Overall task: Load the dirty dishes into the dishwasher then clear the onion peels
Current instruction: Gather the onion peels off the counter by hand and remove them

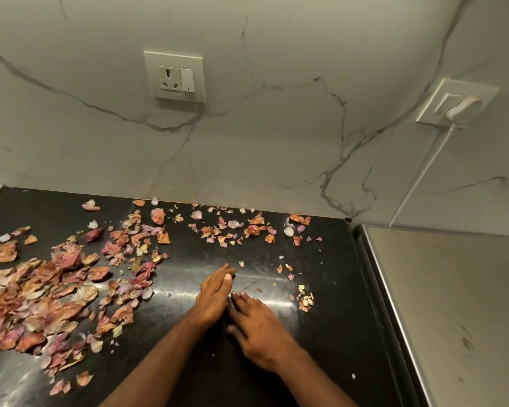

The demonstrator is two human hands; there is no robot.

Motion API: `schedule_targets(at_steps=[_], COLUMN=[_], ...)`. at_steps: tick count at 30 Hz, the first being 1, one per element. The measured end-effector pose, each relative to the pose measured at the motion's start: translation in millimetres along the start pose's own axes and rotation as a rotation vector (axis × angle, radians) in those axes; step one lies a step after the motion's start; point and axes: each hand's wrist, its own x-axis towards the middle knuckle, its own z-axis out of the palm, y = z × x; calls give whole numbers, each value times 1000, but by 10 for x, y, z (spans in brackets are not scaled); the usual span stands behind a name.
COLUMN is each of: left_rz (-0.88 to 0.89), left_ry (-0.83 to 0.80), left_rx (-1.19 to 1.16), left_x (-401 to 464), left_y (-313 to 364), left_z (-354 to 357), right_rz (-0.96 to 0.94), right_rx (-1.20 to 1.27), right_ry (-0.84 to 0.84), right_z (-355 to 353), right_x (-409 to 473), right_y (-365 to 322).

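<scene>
Dry pink and orange onion peels lie scattered over the black countertop (332,333). A large heap of onion peels (39,292) covers the left side, and a thinner band of peels (241,227) runs along the back wall. A small cluster of peels (305,301) lies to the right of my hands. My left hand (215,292) stands on its edge on the counter, fingers straight and pointing away. My right hand (262,333) lies flat beside it, fingers spread on the surface and slightly blurred. Neither hand holds anything.
A marble-patterned wall rises behind the counter with a socket and switch plate (174,76). A second socket (457,102) at right has a white plug and cable running down. A grey appliance top (453,304) borders the counter's right edge.
</scene>
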Motion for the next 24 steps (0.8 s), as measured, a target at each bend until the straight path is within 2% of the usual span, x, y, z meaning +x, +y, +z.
schedule_targets(at_steps=[3,7,11,15,18,21,22,24], left_rz=[1,12,-15,-37,-44,-42,-37,-29], left_ry=[12,15,19,24,37,20,15,14], left_rx=[-50,78,72,86,87,120,124,118], left_x=[-19,-69,-71,-92,-94,-83,-85,-92], left_y=[-32,18,21,27,25,34,36,37], left_z=[35,41,33,46,51,54,53,46], right_rz=[33,263,428,534,621,423,370,383], right_rx=[-130,-220,-294,-61,45,140,228,390], right_ry=[-30,7,90,351,242,188,225,425], right_z=[77,-35,-262,-404,-404,-324,-323,-376], right_x=[-78,-26,46,44,77,93,85,69], right_y=[87,385,622,902,1019,936,883,830])
